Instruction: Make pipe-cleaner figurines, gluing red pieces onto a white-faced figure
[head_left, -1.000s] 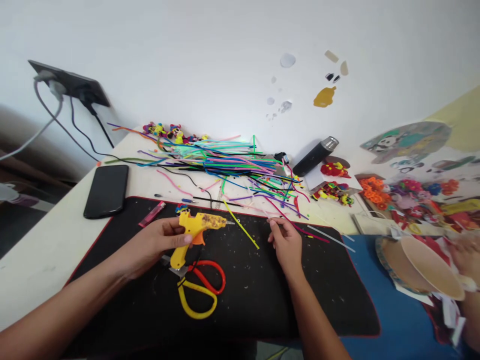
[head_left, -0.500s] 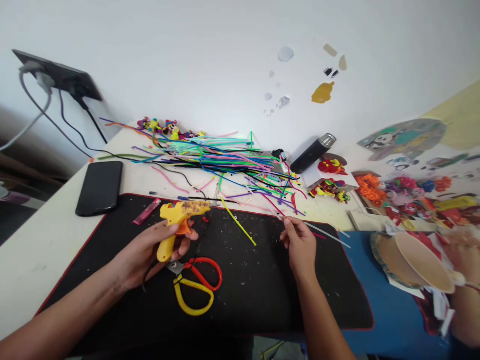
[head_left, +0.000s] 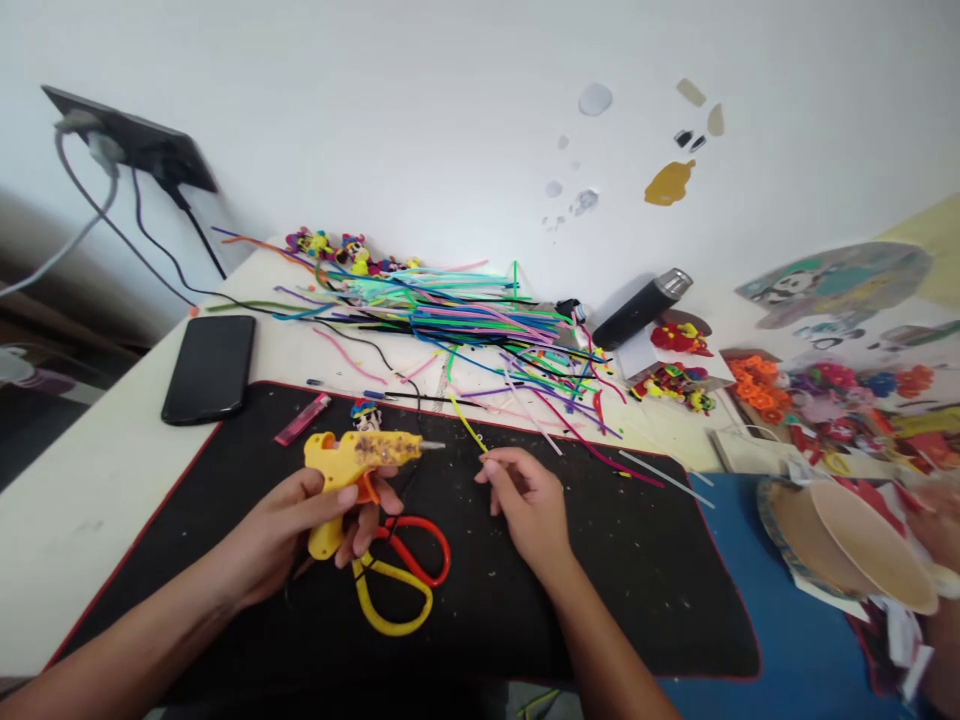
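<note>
My left hand (head_left: 300, 510) is wrapped round the handle of a yellow glue gun (head_left: 360, 458), whose nozzle points right over the black mat (head_left: 600, 600). My right hand (head_left: 529, 500) rests on the mat with curled fingers, and its fingertips pinch the near end of a thin yellow stick (head_left: 466, 425). Scissors with red and yellow handles (head_left: 401, 575) lie just below the glue gun, between my two hands.
A heap of colourful sticks (head_left: 465, 325) covers the table behind the mat. A black phone (head_left: 210, 368), a pink lighter (head_left: 302, 419) and a black flask (head_left: 637, 308) lie around it. At the right edge another person's hand (head_left: 934, 520) holds a paper cup (head_left: 870, 540).
My right hand has moved left from the loose sticks at the mat's far edge to the yellow stick. The glue gun has dropped slightly and levelled in my left hand.
</note>
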